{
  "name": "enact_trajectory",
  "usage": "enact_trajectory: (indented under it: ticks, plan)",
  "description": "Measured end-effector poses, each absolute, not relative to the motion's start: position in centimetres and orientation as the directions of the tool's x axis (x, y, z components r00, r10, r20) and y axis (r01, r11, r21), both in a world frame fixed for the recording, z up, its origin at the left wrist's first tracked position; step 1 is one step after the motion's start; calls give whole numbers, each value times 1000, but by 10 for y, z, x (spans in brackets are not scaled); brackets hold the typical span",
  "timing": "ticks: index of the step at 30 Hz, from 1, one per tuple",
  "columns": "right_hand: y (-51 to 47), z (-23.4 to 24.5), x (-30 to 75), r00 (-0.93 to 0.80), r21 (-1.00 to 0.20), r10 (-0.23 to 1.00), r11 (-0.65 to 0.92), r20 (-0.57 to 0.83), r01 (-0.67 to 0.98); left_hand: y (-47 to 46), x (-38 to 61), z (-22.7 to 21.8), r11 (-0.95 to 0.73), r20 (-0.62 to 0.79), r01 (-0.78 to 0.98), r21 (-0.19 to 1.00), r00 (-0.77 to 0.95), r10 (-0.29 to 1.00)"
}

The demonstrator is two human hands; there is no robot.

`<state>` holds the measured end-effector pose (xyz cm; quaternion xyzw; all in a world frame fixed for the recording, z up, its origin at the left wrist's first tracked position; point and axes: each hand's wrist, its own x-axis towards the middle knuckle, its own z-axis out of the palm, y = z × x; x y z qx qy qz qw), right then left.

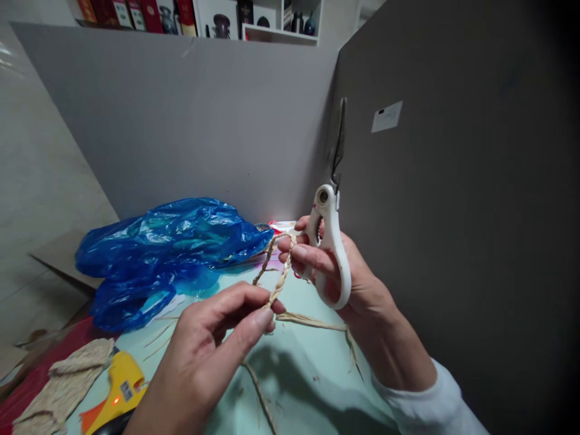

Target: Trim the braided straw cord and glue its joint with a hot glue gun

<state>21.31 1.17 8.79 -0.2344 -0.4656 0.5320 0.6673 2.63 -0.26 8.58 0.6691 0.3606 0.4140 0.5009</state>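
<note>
At the far left edge, on a pale green table (312, 362), lies a woven straw-coloured mat (63, 380) over a dark red surface. Just right of it rests a yellow glue gun (120, 386) with a small orange light glowing on its body. Behind these, a crumpled blue plastic bag (167, 248) spreads across the back of the table, against a grey partition wall (181, 121).

Lower centre, the left hand (203, 356) reaches in from the bottom edge. Its thumb and fingers are pinched shut around the lower end of a twisted straw cord (280, 281), which rises slantwise up and to the right. Loose straw strands (312, 322) trail from the pinch across the table, and more thin strands lie beneath the hand.

To the right, the right hand (344, 278), in a white sleeve (435, 399), is closed on 2 things at once: its fingertips grip the upper end of the cord, and its fingers pass through the white handles of a pair of scissors (333, 241). The scissors point straight up, blades closed together, dark against a second grey partition (453, 211) that carries a small white label (386, 116).

Along the top, a white shelf (281, 33) holds red boxes and dark bottles.
</note>
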Motion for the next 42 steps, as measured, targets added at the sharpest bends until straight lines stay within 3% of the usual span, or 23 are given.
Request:
enact_trajectory:
  ticks: [4,10,12,15,18,20,22,26,30,36,42]
  plan:
    - [13,88,212,-19,-807,927,316,375,-499,-2,26,83,-363,311,105,926,335,889]
    - [9,88,210,-7,-812,934,307,358,-496,-6,27,77,-615,585,194,764,191,788]
    - [9,89,209,1,-811,933,313,359,-494,-7,28,78,-633,611,216,744,164,774]
    - [10,89,210,20,-817,937,316,350,-482,-3,28,84,-501,464,188,845,208,861]
    - [13,86,208,12,-837,947,290,322,-465,2,24,93,-171,158,11,985,329,931]
    - [15,81,205,-17,-840,948,272,317,-470,6,22,96,28,28,-134,991,393,919]
    - [18,76,201,-47,-834,947,256,318,-489,10,21,95,112,-12,-207,972,430,903]
    - [24,67,195,-66,-840,954,223,292,-495,22,22,85,-80,79,-13,997,397,915]
    - [29,67,198,26,-862,968,233,248,-450,31,23,80,-278,179,173,945,437,882]
    - [28,78,206,157,-844,963,266,217,-465,32,23,82,-353,162,264,898,548,821]
    - [24,79,204,122,-837,965,261,231,-481,30,21,85,-369,155,258,893,593,790]
